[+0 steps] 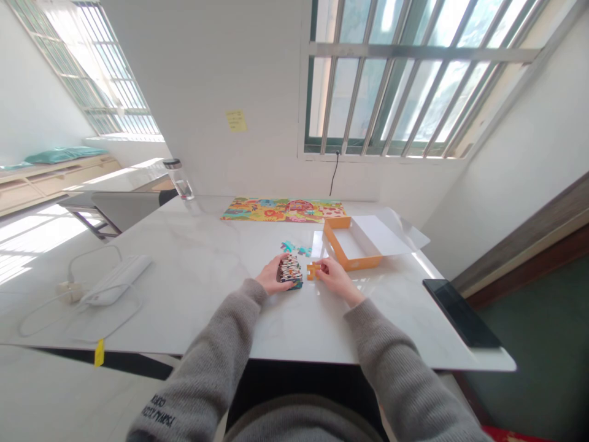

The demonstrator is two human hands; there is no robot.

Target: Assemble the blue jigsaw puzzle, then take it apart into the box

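Note:
My left hand (271, 277) is wrapped around a stack of jigsaw puzzle pieces (289, 270), seen edge-on, on the white table. Between the fingertips of my right hand (337, 278) is an orange puzzle piece (313, 271), just right of the stack. Beyond the stack lie a few loose teal puzzle pieces (297, 249). An orange box (352, 265) with a white inside stands past my right hand. Along the wall lies a long colourful picture sheet (267, 210) with animals and a red barn.
White sheets (391, 233) lean across the box's right side. A black tablet-like device (460, 313) rests at the table's right edge. On the left are a white power strip (117, 282) with cables and, at the far corner, a clear bottle (180, 181). A wall with a barred window rises behind the table.

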